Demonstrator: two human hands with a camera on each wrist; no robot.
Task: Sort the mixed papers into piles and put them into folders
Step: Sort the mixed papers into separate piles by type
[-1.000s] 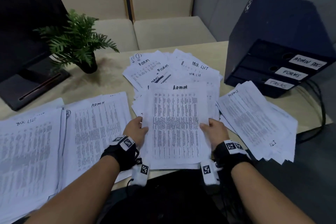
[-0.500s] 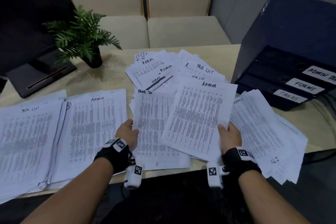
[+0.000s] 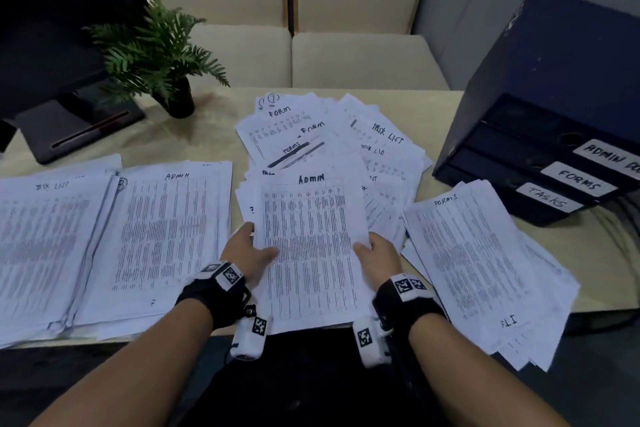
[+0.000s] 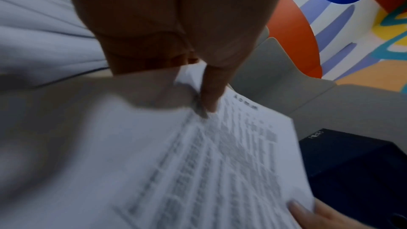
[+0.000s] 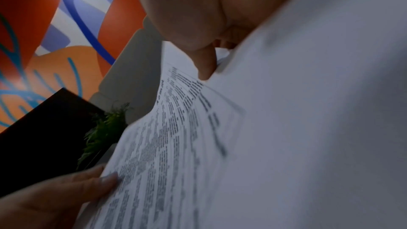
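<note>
I hold one printed sheet headed ADMIN (image 3: 308, 253) by its two side edges, just above the mixed paper heap (image 3: 332, 142) in the middle of the table. My left hand (image 3: 247, 250) pinches the left edge, thumb on top. On the right edge my right hand (image 3: 377, 253) pinches the same way. The left wrist view shows the thumb (image 4: 211, 93) pressed on the sheet (image 4: 220, 163); the right wrist view shows its thumb (image 5: 204, 65) on the sheet (image 5: 176, 145). Sorted piles lie around: TASK LIST (image 3: 45, 236), ADMIN (image 3: 166, 229), FORMS (image 3: 474, 253). Dark folders (image 3: 554, 156) labelled ADMIN DOC, FORMS, TASKS stand far right.
A potted fern (image 3: 162, 55) and a dark monitor base (image 3: 79, 128) stand at the back left. The FORMS pile overhangs the table's front right edge (image 3: 595, 305). Beige seats (image 3: 311, 55) run behind the table. A cable (image 3: 620, 218) trails by the folders.
Half a second ago my right hand alone held the ADMIN sheet out to the right while the left rested on the heap. The sheet is now centred again with both hands pinching it.
</note>
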